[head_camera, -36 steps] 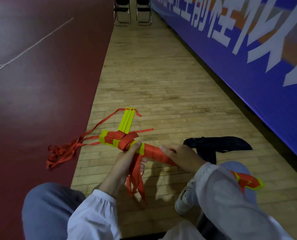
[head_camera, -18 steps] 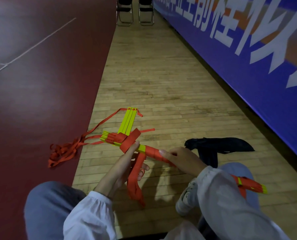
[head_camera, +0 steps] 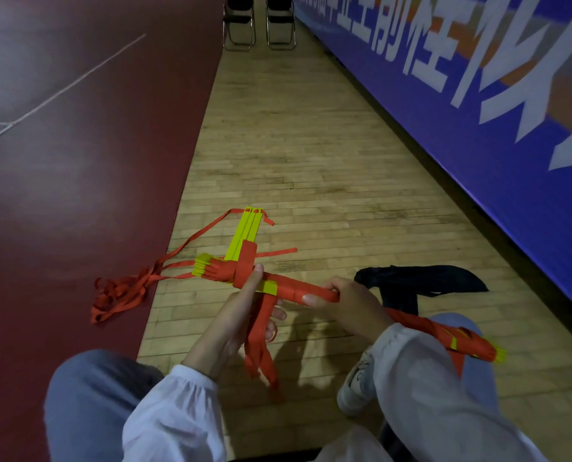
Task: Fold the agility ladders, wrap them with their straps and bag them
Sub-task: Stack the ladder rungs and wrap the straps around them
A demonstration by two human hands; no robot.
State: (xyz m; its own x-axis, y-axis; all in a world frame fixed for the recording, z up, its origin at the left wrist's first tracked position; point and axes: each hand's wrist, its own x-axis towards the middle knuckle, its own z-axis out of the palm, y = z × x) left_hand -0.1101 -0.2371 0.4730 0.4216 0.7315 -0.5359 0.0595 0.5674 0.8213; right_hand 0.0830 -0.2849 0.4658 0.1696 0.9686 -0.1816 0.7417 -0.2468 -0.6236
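Both hands are busy. The right hand (head_camera: 348,305) is curled round the bundle (head_camera: 298,290) near its middle, thumb on top. The left hand (head_camera: 234,315) lays its forefinger along the wrap, and its lower fingers curl round the strap (head_camera: 261,348), whose tail hangs below that hand. The bundle, yellow slats wound in red webbing, is held up between the knees. One end lies past the right wrist, over the right leg; the other sticks out just beyond the left forefinger.

It should be light and stiff along its length. The stacked slats look smooth, though, and may slide on one another. The webbing is limp, so a turn probably slackens as soon as tension goes. The safest hold is round the wrapped middle, with the strap pinched close against the bundle rather than down its tail.

Beyond the left hand, unwrapped rungs (head_camera: 244,235) lie stacked on the boards (head_camera: 311,161). Their webbing trails into a tangle (head_camera: 121,291) out to that hand's left. Beyond the right hand lies the bag (head_camera: 421,280), black, soft and collapsed. Well beyond both stand two chairs (head_camera: 258,21).
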